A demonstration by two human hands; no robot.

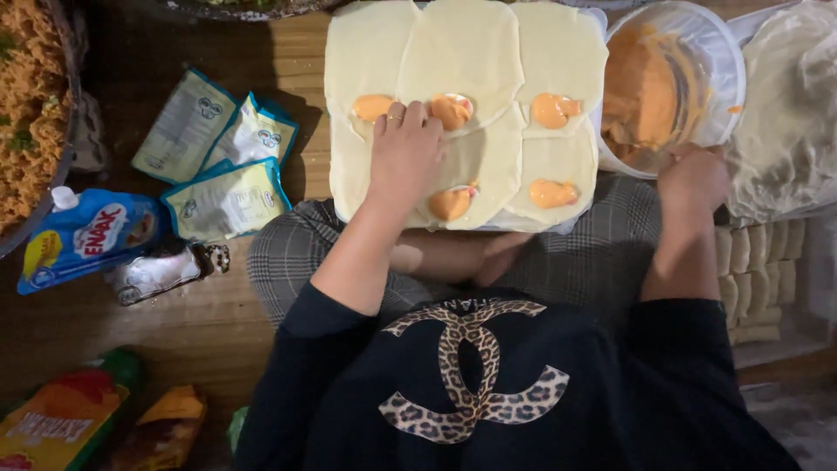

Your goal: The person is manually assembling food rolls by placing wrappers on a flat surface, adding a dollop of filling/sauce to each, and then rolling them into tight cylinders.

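Left hand [403,157] lies flat, fingers [394,118] spread and holding nothing, pressing a pale wrapper sheet [462,52]; the sheets overlap on a board across the lap, five bearing orange sauce dollops [552,111]. Right hand [693,179] is at the rim of the clear sauce tub [715,52]; whether its fingers grip anything I cannot tell. Risks, as judged: the board is balanced on the knees and could tip; the left fingertips sit just beside two dollops and could smear them; thin sheets could tear or stick where they overlap. Packaging on the wooden floor [209,323]: three flat pale-yellow sachets [228,199] edged teal, left of the board; a blue spouted pouch [87,235] near them; orange-and-green packets [61,419] at lower left.
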